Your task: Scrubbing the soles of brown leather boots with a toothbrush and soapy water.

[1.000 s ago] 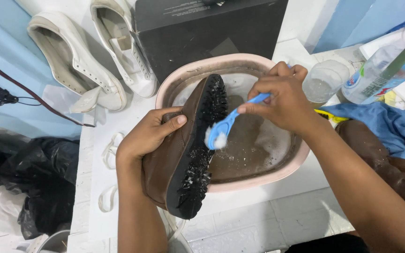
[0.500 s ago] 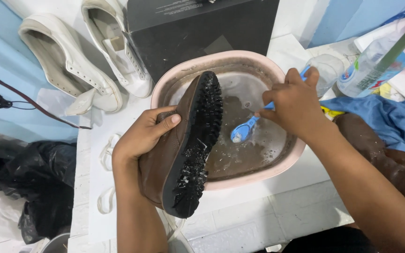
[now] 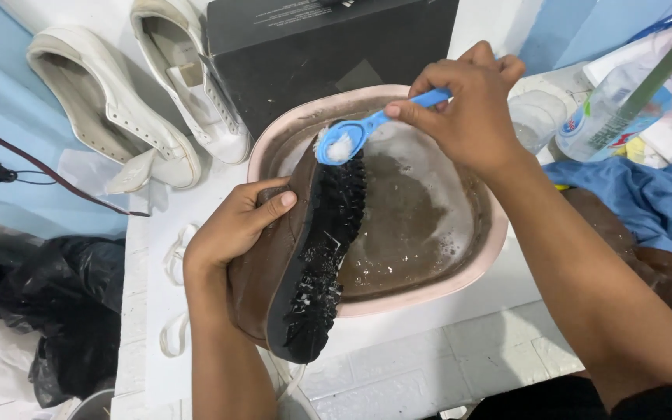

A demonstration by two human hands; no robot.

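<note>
My left hand [image 3: 231, 225] grips a brown shoe [image 3: 262, 264] by its upper, tilted on its side so the black treaded sole [image 3: 320, 257] faces right, over the rim of a pink basin [image 3: 429, 284] of murky brown soapy water. My right hand [image 3: 468, 109] holds a blue brush [image 3: 367, 132] by its handle. The foamy brush head rests against the far tip of the sole. White suds cling to the tread.
Two white sneakers [image 3: 141, 101] lie at the back left beside a black box [image 3: 328, 47]. A clear cup [image 3: 534, 117], a plastic bottle [image 3: 624, 101] and blue cloth [image 3: 647, 198] sit at right. White laces [image 3: 173, 257] lie on the white surface; black bags [image 3: 33, 311] at left.
My right hand lifted the brush out of the water in the basin and brought it up to the far tip of the sole. The shoe stays held in my left hand.
</note>
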